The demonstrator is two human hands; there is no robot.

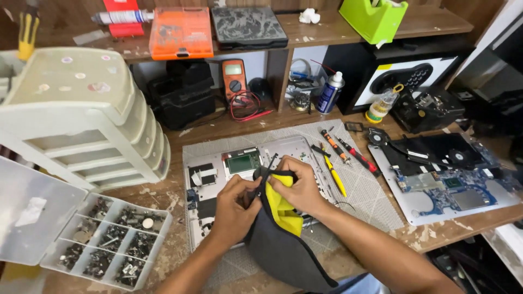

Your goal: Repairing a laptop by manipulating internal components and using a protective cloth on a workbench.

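- Two bare hands meet over the middle of the bench: the left hand [234, 209] and the right hand [299, 188] both pinch the top edge of a dark grey fabric pouch with a bright yellow lining [280, 228], fingers closed on the cloth.
- The pouch hangs from the hands toward the person, long axis running down and slightly right; its mouth sits between the two hands, about equally near to each.
- One opened silver laptop base [218, 174] lies directly under the hands.
- One clear plastic compartment box of small dark screws [109, 239] sits well to the left of the left hand.
- Three screwdrivers lie just beyond the right hand: one yellow-handled [333, 177], one orange-and-black [335, 146], one red-and-black [359, 158].
- One blue circuit board on a silver panel [447, 188] lies far right.
- One beige plastic drawer unit [81, 120] stands far left.
- One orange multimeter [234, 79] stands farthest beyond the hands.
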